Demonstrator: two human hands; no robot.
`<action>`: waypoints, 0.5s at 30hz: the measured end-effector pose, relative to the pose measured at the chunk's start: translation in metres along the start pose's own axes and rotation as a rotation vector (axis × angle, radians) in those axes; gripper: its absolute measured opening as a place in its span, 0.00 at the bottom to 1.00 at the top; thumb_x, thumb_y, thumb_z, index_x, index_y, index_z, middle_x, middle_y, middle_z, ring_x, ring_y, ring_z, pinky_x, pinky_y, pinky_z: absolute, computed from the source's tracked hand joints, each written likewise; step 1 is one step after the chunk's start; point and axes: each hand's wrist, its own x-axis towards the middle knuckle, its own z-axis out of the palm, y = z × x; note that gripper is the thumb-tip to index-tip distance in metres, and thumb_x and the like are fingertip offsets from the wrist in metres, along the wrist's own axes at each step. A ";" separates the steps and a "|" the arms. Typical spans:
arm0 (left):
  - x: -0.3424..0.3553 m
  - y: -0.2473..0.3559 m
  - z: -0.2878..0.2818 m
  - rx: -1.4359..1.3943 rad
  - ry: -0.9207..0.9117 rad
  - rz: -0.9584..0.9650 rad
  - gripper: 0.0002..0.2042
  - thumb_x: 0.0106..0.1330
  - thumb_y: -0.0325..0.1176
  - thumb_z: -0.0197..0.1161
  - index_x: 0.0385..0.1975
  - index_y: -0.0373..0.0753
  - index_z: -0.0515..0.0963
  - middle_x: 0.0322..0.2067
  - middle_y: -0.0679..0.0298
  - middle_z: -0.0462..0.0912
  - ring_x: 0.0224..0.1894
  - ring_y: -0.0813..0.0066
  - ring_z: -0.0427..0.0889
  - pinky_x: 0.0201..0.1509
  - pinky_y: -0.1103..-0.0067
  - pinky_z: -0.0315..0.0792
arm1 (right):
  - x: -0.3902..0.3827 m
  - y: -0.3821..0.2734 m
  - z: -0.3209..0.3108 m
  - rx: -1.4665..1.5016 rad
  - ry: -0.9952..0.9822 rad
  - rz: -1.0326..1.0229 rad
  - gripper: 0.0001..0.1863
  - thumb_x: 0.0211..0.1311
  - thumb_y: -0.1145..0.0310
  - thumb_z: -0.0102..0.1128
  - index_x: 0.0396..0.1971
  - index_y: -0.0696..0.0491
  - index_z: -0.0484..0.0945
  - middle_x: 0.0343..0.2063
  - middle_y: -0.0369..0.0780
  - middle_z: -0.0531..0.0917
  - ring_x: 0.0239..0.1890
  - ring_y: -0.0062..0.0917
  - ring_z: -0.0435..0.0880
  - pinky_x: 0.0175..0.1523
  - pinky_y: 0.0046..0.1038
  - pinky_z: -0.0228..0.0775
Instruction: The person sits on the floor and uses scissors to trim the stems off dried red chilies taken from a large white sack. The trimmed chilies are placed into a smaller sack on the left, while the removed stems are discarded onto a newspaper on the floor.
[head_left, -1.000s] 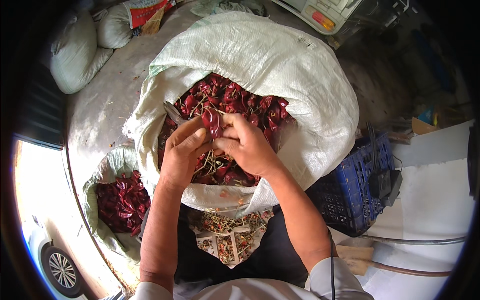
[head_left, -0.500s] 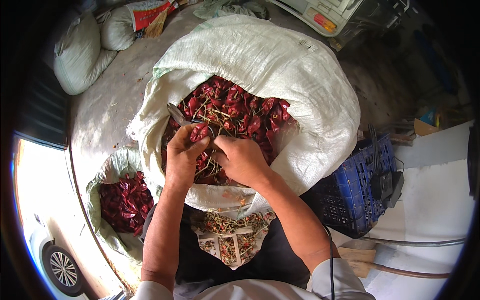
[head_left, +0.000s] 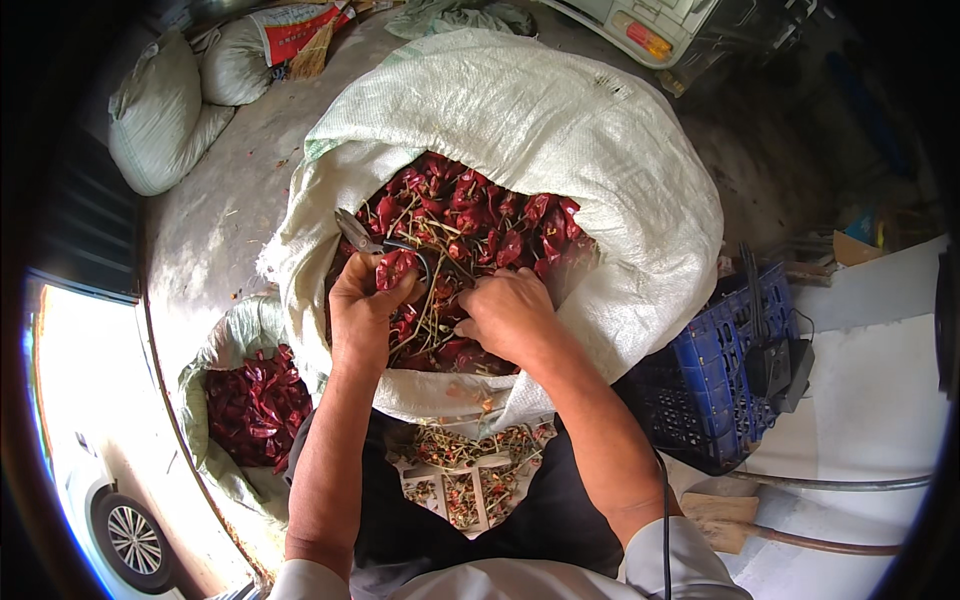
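Observation:
A large white woven sack point(head_left: 640, 190), its rim rolled back, holds dried red chili peppers point(head_left: 470, 190) with pale stems among them. Over the near left of this heap, my left hand point(head_left: 365, 305) is closed, pinching one wrinkled red chili pepper point(head_left: 396, 268) between thumb and fingers. Scissors point(head_left: 356, 232) show just beyond that hand, blades toward the upper left and a dark handle loop toward the right; whether the hand also grips them is hidden. My right hand point(head_left: 512, 315) is over the heap to the right, fingers curled down among peppers and stems; what they hold is hidden.
Left of my legs stands a smaller sack point(head_left: 205, 440) of red chilies. Stem scraps point(head_left: 470, 445) lie on a slatted piece between my knees. A blue plastic crate point(head_left: 700, 375) is at the right, and filled sacks point(head_left: 155, 120) lean at the far left.
My right hand has moved right, away from the left hand and the scissors, to the peppers. My left hand stays nearly in place with its chili pepper.

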 end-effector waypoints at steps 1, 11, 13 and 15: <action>0.000 0.000 0.000 -0.017 0.004 -0.002 0.07 0.62 0.17 0.65 0.36 0.35 0.76 0.36 0.63 0.83 0.35 0.76 0.84 0.46 0.77 0.82 | -0.001 0.000 -0.003 0.013 -0.006 -0.021 0.18 0.54 0.52 0.70 0.32 0.53 0.86 0.33 0.43 0.85 0.44 0.39 0.84 0.51 0.39 0.73; 0.002 0.005 -0.005 -0.168 0.019 -0.136 0.08 0.63 0.18 0.65 0.37 0.36 0.73 0.34 0.62 0.82 0.34 0.71 0.85 0.42 0.73 0.82 | -0.018 0.025 -0.010 0.235 0.210 -0.084 0.16 0.54 0.79 0.59 0.44 0.53 0.84 0.44 0.42 0.83 0.50 0.38 0.79 0.57 0.38 0.71; 0.001 0.006 -0.003 -0.169 0.044 -0.153 0.09 0.64 0.18 0.63 0.40 0.36 0.74 0.34 0.61 0.82 0.34 0.70 0.84 0.42 0.73 0.82 | -0.020 0.024 -0.009 0.224 0.059 -0.132 0.18 0.54 0.78 0.60 0.45 0.52 0.84 0.45 0.41 0.83 0.52 0.38 0.79 0.58 0.38 0.70; -0.001 0.013 0.003 -0.194 0.059 -0.149 0.11 0.64 0.17 0.62 0.44 0.37 0.75 0.35 0.61 0.81 0.34 0.71 0.84 0.43 0.72 0.82 | -0.021 0.025 -0.009 0.250 -0.041 -0.164 0.19 0.53 0.78 0.61 0.47 0.52 0.84 0.47 0.40 0.83 0.55 0.38 0.77 0.60 0.37 0.69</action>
